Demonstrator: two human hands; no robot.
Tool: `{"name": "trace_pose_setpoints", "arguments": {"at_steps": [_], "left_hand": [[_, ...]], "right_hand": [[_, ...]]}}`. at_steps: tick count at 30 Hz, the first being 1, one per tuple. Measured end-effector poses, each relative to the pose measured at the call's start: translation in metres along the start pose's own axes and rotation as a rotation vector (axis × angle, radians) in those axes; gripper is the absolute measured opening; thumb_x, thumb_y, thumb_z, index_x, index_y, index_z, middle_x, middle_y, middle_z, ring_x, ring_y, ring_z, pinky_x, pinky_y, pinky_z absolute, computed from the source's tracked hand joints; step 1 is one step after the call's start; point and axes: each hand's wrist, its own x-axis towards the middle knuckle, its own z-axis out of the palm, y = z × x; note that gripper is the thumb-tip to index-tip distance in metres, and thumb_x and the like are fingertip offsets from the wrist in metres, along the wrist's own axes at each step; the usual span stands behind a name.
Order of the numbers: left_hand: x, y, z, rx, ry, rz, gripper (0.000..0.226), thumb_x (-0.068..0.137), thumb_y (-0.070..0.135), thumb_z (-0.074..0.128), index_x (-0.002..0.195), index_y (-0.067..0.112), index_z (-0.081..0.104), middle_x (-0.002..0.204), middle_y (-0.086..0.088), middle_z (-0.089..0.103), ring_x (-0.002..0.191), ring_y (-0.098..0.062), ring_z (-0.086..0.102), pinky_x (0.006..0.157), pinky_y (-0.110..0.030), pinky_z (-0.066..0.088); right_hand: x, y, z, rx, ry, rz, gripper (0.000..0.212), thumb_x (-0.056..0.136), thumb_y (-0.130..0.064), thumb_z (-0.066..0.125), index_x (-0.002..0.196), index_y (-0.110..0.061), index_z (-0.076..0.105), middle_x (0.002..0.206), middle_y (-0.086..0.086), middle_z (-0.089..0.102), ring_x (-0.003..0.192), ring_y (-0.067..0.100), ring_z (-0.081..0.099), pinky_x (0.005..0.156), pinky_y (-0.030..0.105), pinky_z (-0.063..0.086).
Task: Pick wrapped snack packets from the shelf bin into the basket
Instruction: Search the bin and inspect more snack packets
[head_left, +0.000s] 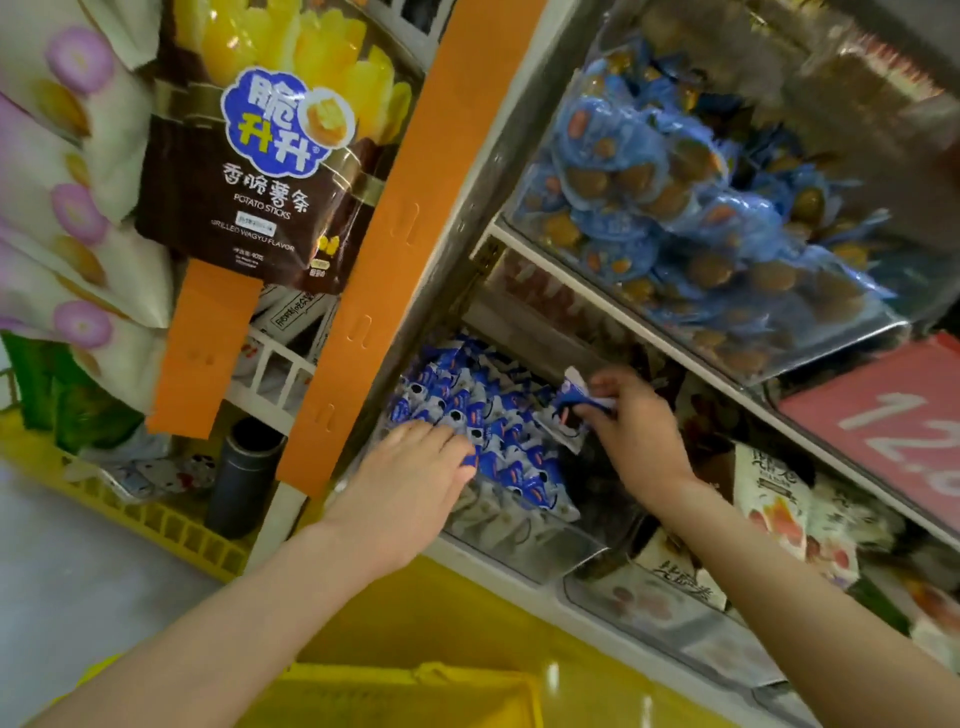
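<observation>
A clear shelf bin (524, 551) holds a heap of blue-and-white wrapped snack packets (488, 415). My left hand (410, 478) lies palm-down on the heap's near side, its fingertips buried among the packets; whether it grips one is hidden. My right hand (634, 421) hovers over the bin's right side, pinching a few blue-and-white packets (576, 400) lifted clear of the heap. The yellow basket (415, 691) shows at the bottom edge, below both forearms.
An upper clear bin (857, 332) is full of blue packets with brown contents. An orange upright (395, 244) borders the bin on the left, with a brown potato-stick bag (249, 176) hanging beside it. Other snack bags (779, 514) fill bins to the right.
</observation>
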Motion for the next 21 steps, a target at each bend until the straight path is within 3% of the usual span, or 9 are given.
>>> {"name": "trace_pose_setpoints", "arguments": {"at_steps": [3, 5, 8, 10, 15, 17, 21], "left_hand": [[-0.010, 0.017, -0.007, -0.324, 0.026, -0.159, 0.046, 0.095, 0.042, 0.035, 0.139, 0.029, 0.028, 0.141, 0.011, 0.035, 0.129, -0.008, 0.032, 0.105, -0.029, 0.029], [-0.017, 0.030, -0.012, -0.562, 0.050, -0.243, 0.053, 0.091, 0.042, 0.046, 0.140, 0.031, 0.027, 0.138, 0.016, 0.034, 0.126, -0.001, 0.033, 0.103, -0.024, 0.031], [-0.031, 0.046, -0.015, -0.924, 0.031, -0.322, 0.029, 0.088, 0.027, 0.059, 0.113, 0.036, 0.048, 0.113, 0.020, 0.054, 0.095, 0.018, 0.049, 0.077, -0.002, 0.038], [-0.042, 0.052, -0.013, -0.962, 0.020, -0.322, 0.023, 0.086, 0.016, 0.062, 0.099, 0.033, 0.053, 0.094, 0.012, 0.063, 0.079, 0.009, 0.058, 0.066, -0.008, 0.043], [-0.069, 0.058, -0.002, -1.023, -0.052, -0.474, 0.025, 0.084, 0.007, 0.064, 0.099, 0.023, 0.051, 0.098, -0.003, 0.064, 0.092, -0.015, 0.062, 0.075, -0.022, 0.050], [-0.076, 0.061, 0.004, -1.005, -0.060, -0.498, 0.021, 0.084, 0.006, 0.064, 0.090, 0.021, 0.051, 0.091, -0.003, 0.064, 0.086, -0.012, 0.062, 0.074, -0.023, 0.051], [-0.083, 0.065, 0.014, -0.968, 0.020, -0.520, 0.012, 0.090, 0.013, 0.056, 0.079, 0.016, 0.056, 0.072, 0.001, 0.061, 0.063, 0.005, 0.058, 0.057, -0.011, 0.045]], "right_hand": [[-0.030, -0.020, -0.019, 0.370, -0.044, -0.031, 0.033, 0.079, -0.016, 0.071, 0.104, -0.028, 0.053, 0.087, -0.016, 0.056, 0.080, -0.005, 0.057, 0.071, 0.007, 0.045], [-0.051, -0.032, -0.026, 0.491, -0.166, -0.085, 0.031, 0.078, -0.017, 0.072, 0.100, -0.030, 0.055, 0.087, -0.016, 0.059, 0.080, -0.006, 0.058, 0.068, 0.007, 0.047], [-0.078, -0.040, -0.026, 0.577, -0.371, -0.107, 0.022, 0.078, -0.018, 0.073, 0.091, -0.032, 0.061, 0.090, -0.017, 0.064, 0.080, -0.002, 0.059, 0.072, 0.016, 0.049], [-0.094, -0.041, -0.020, 0.689, -0.468, -0.048, 0.017, 0.080, -0.018, 0.071, 0.093, -0.027, 0.064, 0.091, -0.011, 0.066, 0.079, -0.001, 0.059, 0.075, 0.016, 0.048], [-0.127, -0.033, -0.001, 1.036, -0.563, 0.156, 0.011, 0.088, -0.018, 0.061, 0.083, -0.013, 0.068, 0.073, -0.005, 0.068, 0.067, 0.000, 0.063, 0.062, 0.014, 0.050], [-0.137, -0.032, 0.008, 0.999, -0.547, 0.151, 0.009, 0.086, -0.014, 0.063, 0.078, -0.015, 0.068, 0.069, -0.003, 0.065, 0.061, -0.002, 0.059, 0.056, 0.013, 0.049], [-0.154, -0.031, 0.025, 0.978, -0.548, 0.113, 0.018, 0.085, -0.011, 0.065, 0.070, -0.022, 0.064, 0.061, -0.007, 0.063, 0.055, -0.004, 0.056, 0.050, 0.014, 0.048]]}}
